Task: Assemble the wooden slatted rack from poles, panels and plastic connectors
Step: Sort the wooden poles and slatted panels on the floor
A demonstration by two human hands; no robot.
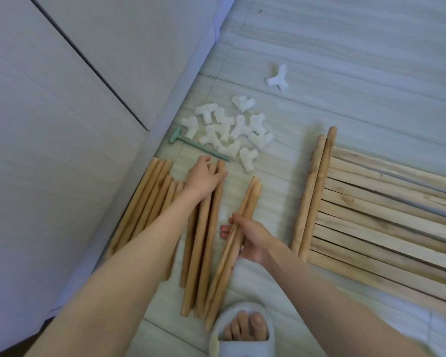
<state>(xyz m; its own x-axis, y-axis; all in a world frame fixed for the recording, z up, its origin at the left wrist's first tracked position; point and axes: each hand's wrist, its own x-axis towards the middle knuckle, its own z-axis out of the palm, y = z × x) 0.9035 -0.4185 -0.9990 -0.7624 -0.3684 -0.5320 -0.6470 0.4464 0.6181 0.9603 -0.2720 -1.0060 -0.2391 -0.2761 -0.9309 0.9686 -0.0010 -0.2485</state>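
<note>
Plainly, the wooden poles point(204, 228) lying in loose rows on the tiled floor point(345, 60) look light, stiff and smooth enough to roll, so a bundle is best gripped mid-length with the fingers wrapped round. The right hand point(250, 238) does so, its grip clamped on a few short poles point(238, 215) tilted up off the floor. The left hand point(204, 176) reaches forward, arm outstretched, fingers curled over the far ends of the floor poles, near the white plastic connectors point(229, 130) and slatted panels point(386, 215).

A single head-worn wide-angle camera looks steeply down from close above at the tiled floor point(345, 60), both forearms reaching forward, a slippered foot point(242, 328) at the bottom edge.
</note>
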